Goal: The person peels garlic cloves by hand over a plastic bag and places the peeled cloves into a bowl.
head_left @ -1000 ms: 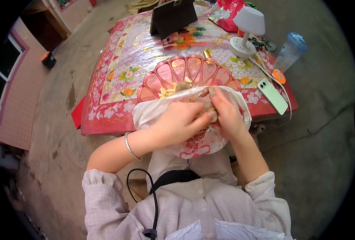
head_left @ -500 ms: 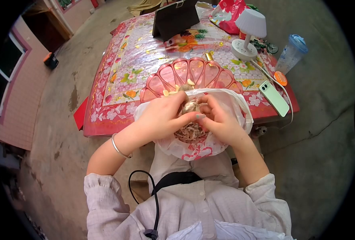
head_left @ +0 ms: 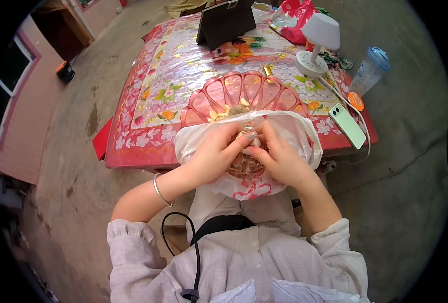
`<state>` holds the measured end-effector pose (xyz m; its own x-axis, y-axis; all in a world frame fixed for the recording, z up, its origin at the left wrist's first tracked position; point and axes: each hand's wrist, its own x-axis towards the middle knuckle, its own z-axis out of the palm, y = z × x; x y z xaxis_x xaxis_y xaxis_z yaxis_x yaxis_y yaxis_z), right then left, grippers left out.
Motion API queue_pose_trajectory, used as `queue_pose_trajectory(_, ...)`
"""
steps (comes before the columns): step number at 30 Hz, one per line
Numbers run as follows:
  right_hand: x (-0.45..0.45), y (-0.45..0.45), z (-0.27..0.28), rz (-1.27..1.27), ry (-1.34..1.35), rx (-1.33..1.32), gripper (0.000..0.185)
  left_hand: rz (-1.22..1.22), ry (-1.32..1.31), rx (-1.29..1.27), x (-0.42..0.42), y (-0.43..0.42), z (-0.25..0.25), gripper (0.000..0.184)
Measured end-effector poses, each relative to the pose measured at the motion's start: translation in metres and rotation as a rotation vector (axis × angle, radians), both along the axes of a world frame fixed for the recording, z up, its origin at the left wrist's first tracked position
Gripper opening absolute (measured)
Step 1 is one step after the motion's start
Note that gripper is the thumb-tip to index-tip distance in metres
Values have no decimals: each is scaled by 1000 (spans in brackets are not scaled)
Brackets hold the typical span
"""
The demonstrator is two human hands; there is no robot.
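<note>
Both my left hand and my right hand are closed around a garlic bulb, thumbs nearly meeting on top of it. Fingers cover much of the bulb. They are over the mouth of a white plastic bag with pink print, which hangs at the table edge above my lap. Dry brown garlic skins lie in the bag below my thumbs. Just beyond the bag, a pink scalloped plate holds several pale peeled cloves and a greyish round piece, perhaps another bulb.
On the flower-patterned tablecloth stand a black tablet case, a white lamp and a red bag. To the right are a green phone, a white cable, an orange disc and a blue-lidded cup.
My hands have drawn lower and closer together around the garlic bulb, with the thumbs now pressed over it. The bag's rim has shifted slightly, and the view has moved a little.
</note>
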<state>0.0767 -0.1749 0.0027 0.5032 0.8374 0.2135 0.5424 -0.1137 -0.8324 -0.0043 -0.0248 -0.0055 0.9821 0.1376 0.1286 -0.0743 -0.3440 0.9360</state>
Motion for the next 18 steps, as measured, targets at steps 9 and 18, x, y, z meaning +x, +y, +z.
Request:
queue_pose_trajectory(9,7,5,-15,106,189,130,29,86,-185,168,-6,-4,3,23)
queue_pose_trajectory(18,2,9,-8,119,542,254,24,162,-285,-16,8,1,-11,24)
